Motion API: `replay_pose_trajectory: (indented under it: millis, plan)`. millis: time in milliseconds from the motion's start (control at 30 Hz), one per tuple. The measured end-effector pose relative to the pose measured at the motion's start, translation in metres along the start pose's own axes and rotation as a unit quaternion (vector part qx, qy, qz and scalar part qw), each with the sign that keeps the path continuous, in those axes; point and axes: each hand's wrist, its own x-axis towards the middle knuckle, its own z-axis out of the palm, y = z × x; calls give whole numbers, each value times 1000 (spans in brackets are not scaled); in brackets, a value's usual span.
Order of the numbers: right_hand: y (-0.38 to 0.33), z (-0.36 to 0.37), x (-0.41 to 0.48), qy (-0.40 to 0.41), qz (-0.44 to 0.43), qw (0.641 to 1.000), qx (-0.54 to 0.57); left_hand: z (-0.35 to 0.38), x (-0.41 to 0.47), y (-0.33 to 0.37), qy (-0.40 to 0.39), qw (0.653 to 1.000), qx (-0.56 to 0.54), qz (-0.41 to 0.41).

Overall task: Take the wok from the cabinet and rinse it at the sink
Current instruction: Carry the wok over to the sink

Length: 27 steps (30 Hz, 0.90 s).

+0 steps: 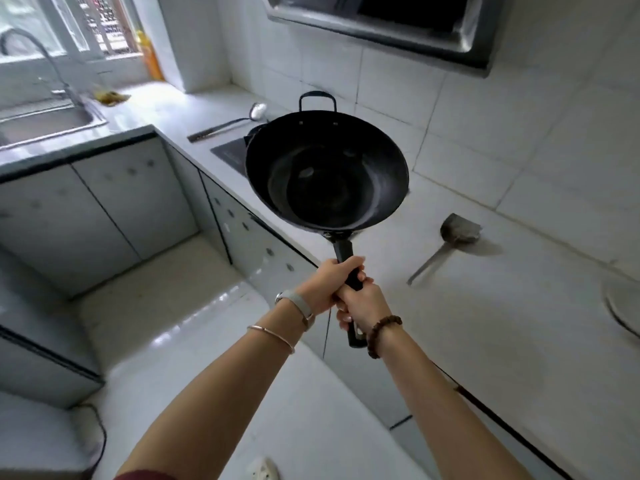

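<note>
Carrying wok (pixel 325 174) over desk (pixel 485 341) edge, left hand (pixel 327 282) and right hand (pixel 363 301) clenched round handle (pixel 343 251); next, likely swing toward sink (pixel 52 124).

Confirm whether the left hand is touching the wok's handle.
Touching. The head view shows the left hand with its fingers curled round the black handle of the wok, just ahead of the right hand, which grips it too.
</note>
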Motion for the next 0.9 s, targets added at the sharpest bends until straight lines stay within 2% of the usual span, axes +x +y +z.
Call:
replay_pose_trajectory:
  millis: [200,433,900]
  plan:
    - [-36,104,37,-101,-13,995,-5,-113,0,36,71,997,12,13]
    - [-68,223,78,-170,2,985,-30,-236,2,70,137,990,-10,14]
    - [-115,396,154,-322,11,943,-78,-413,23,113,260,958,-115,40]
